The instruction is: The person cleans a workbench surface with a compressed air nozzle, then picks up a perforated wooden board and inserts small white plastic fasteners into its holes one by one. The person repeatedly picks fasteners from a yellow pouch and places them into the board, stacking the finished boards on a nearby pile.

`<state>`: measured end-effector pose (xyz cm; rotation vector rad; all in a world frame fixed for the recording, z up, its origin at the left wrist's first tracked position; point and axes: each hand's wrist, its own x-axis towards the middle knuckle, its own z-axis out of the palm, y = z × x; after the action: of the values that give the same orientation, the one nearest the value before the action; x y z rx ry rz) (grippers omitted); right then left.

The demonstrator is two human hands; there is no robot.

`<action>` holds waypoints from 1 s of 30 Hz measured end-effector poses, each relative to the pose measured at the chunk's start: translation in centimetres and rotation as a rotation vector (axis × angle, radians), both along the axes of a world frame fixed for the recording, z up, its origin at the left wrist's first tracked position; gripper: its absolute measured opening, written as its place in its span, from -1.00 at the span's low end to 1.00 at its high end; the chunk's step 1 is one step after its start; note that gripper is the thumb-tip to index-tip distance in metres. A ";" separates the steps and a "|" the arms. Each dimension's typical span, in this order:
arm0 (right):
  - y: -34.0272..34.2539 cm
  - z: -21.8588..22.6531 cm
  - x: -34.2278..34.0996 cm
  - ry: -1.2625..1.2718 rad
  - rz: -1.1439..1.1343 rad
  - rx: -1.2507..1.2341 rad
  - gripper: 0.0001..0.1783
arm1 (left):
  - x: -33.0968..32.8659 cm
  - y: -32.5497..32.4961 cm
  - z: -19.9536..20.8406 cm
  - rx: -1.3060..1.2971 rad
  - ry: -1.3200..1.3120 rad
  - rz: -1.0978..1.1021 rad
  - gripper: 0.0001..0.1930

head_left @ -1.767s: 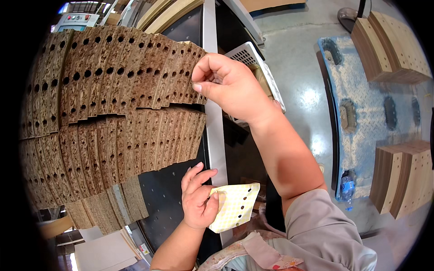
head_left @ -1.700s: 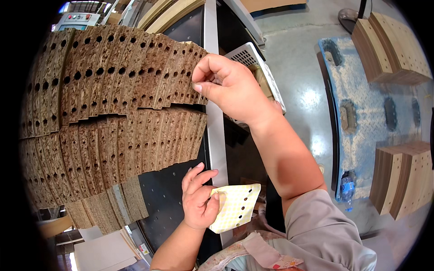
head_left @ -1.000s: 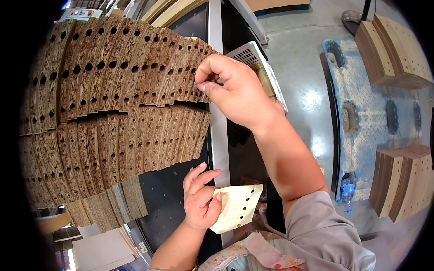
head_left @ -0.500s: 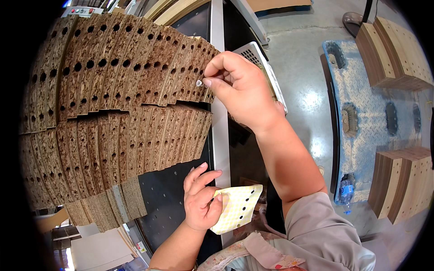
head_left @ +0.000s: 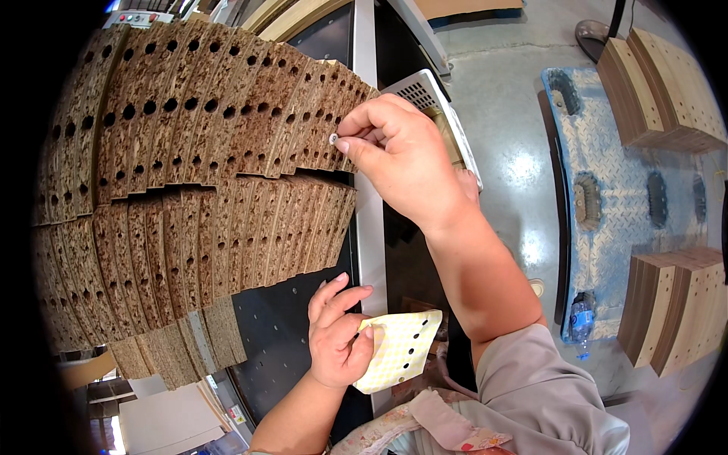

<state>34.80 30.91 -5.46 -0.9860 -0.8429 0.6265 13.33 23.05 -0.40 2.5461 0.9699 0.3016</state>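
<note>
My right hand (head_left: 402,155) is closed in a pinch on a small round white piece (head_left: 333,139) with a dark mark at its middle. It holds the piece at the right end of the upper row of particleboard panels (head_left: 227,82), whose edges carry lines of round holes. Whether the piece touches the panel edge, I cannot tell. Lower down, my left hand (head_left: 337,353) grips a yellow-and-white checked sheet (head_left: 385,365) between thumb and bent fingers, its other fingers raised. Dark round spots run along the sheet's right side. A second row of panels (head_left: 265,216) stands below the upper one.
The panels rest on a dark tabletop (head_left: 280,326) with a pale metal edge (head_left: 371,258). Beyond it stands a white plastic basket (head_left: 457,125). On the floor at right, a worn blue pallet (head_left: 618,155) bears board stacks (head_left: 633,95) and a plastic bottle (head_left: 582,320).
My right hand has shifted slightly left and its wrist a little lower, the white piece staying at nearly the same spot. My left hand and the checked sheet have hardly moved.
</note>
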 end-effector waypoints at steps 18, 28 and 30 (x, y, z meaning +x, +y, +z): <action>-0.1 -0.3 -1.1 0.025 -0.070 0.015 -0.95 | 0.1 0.0 0.1 0.010 0.013 -0.009 -0.92; 0.1 -0.2 -1.4 0.002 -0.102 0.038 -0.94 | 0.3 0.0 0.2 0.009 0.016 -0.010 -0.93; 0.0 -0.3 -1.4 0.000 -0.114 0.045 -0.93 | 0.2 0.0 0.2 0.008 0.017 -0.010 -0.93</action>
<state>33.41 30.86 -5.79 -0.9855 -0.7921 0.5080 13.56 23.01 -0.23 2.5639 0.9642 0.2822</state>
